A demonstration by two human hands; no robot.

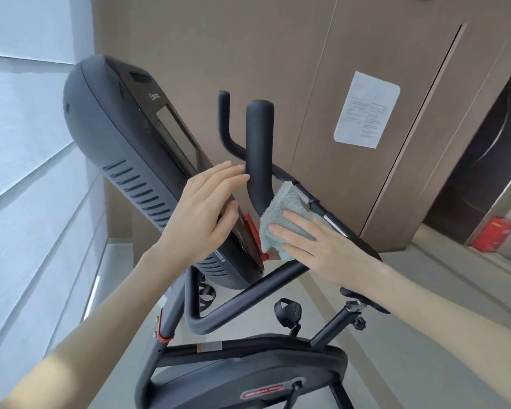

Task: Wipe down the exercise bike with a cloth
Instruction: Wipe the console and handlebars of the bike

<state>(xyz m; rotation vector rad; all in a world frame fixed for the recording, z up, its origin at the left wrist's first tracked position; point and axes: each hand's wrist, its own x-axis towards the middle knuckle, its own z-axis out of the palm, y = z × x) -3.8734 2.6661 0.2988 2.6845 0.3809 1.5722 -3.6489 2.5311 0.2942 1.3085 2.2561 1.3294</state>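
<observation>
The exercise bike fills the middle of the view, its dark grey console [124, 149] tilted up to the left. A black upright handlebar grip [260, 149] rises beside the console. My left hand [201, 214] lies flat on the console's lower face with straight fingers, the tips near the grip. My right hand [316, 246] presses a light blue cloth [281, 219] with flat fingers against the base of the handlebar, next to a red trim piece [252, 231]. The cloth hides the spot under it.
The bike's curved lower handlebar tube [248, 299], seat post [334, 326] and flywheel housing [248, 361] are below my arms. A brown panelled wall with a paper notice [366, 110] stands behind. A window blind [27, 172] is at left, a red box [494, 234] at right.
</observation>
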